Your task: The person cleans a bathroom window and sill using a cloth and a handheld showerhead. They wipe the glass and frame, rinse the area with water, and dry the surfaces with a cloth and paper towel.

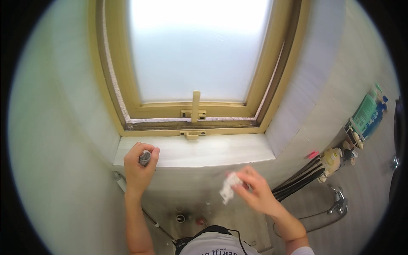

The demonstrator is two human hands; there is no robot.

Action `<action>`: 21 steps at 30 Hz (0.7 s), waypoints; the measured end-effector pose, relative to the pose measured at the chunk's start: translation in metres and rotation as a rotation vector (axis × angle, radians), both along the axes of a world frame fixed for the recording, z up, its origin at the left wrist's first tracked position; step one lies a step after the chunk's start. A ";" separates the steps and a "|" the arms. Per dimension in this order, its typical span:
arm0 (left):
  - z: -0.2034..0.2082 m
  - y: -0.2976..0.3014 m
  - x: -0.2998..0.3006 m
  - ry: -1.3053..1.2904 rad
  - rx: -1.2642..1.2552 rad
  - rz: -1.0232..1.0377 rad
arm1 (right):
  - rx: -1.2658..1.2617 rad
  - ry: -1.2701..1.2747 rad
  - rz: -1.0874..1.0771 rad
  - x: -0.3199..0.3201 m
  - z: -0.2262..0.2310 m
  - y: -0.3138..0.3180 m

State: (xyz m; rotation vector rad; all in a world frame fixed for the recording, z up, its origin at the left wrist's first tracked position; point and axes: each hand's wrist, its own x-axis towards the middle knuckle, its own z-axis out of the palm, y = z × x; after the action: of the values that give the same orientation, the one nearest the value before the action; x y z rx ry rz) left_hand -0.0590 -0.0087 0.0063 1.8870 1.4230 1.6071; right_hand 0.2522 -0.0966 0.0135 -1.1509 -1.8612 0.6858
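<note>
My left hand (139, 163) is closed around a small grey thing (145, 158). Only its rounded end shows above the fist, so its kind cannot be made out. That hand is over the left part of the white window sill (212, 152). In front of the sill, to the right, my right hand (256, 189) pinches a crumpled white tissue (230, 188) that hangs from the fingers, slightly blurred. Beyond both hands stands a yellowish window frame (165, 111) with frosted glass (197, 55). An upright handle (196, 106) is on its lower rail.
Bottles (370, 111) stand in a rack on the right wall, above hanging dark straps (299, 176). Lower right is a chrome tap (338, 202) with a hose. A pole (121, 183) leans at the left below the sill. A pink item (313, 154) is on the right wall.
</note>
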 end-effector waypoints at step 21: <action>-0.013 0.005 -0.015 0.296 -0.014 0.377 | 0.482 -0.757 0.282 -0.273 0.025 0.270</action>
State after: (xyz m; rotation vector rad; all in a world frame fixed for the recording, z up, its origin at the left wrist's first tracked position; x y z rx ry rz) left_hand -0.0737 -0.0038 -0.0071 2.0030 2.0089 1.5031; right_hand -0.0209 0.1734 0.0387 -0.8855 -2.6620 -0.1128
